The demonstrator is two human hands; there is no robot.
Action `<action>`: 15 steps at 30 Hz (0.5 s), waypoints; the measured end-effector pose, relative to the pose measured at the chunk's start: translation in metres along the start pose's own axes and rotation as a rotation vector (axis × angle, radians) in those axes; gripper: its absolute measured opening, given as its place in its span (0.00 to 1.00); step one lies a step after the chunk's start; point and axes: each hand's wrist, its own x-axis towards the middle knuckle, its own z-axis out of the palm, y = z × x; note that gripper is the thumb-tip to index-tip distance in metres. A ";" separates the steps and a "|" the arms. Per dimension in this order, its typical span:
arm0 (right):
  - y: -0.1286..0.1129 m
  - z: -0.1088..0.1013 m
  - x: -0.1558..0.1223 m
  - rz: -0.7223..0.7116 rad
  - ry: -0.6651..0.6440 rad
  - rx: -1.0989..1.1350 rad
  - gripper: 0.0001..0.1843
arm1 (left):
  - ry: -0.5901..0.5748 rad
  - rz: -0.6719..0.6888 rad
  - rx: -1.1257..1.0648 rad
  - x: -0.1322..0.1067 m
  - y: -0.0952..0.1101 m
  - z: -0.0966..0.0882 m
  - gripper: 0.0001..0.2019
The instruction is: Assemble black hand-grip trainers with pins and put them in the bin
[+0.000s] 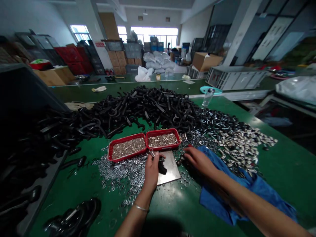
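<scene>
My left hand [151,168] is closed around a black curved part [162,168] with a shiny metal cylinder [151,152] at its upper end. It is held over a flat metal plate [170,168] on the green table. To the right of the plate, my right hand [198,160] is bent with its fingertips together at a small dark piece, too unclear to name. Just beyond the hands stand two red trays, the left tray [115,159] and the right tray [178,138], both filled with small metal pins. Loose metal rings [120,174] lie around the left tray and the plate.
Black curved parts [153,102] form a big heap behind the trays. Metal sleeves [237,141] are piled at the right, near a blue cloth [217,194] under my right forearm. A clear bottle [208,97] stands at the back right. A dark bin [37,197] borders the left.
</scene>
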 end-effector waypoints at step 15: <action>0.076 -0.119 0.139 0.447 0.331 -0.735 0.13 | -0.139 -0.340 -0.478 0.024 -0.031 0.008 0.19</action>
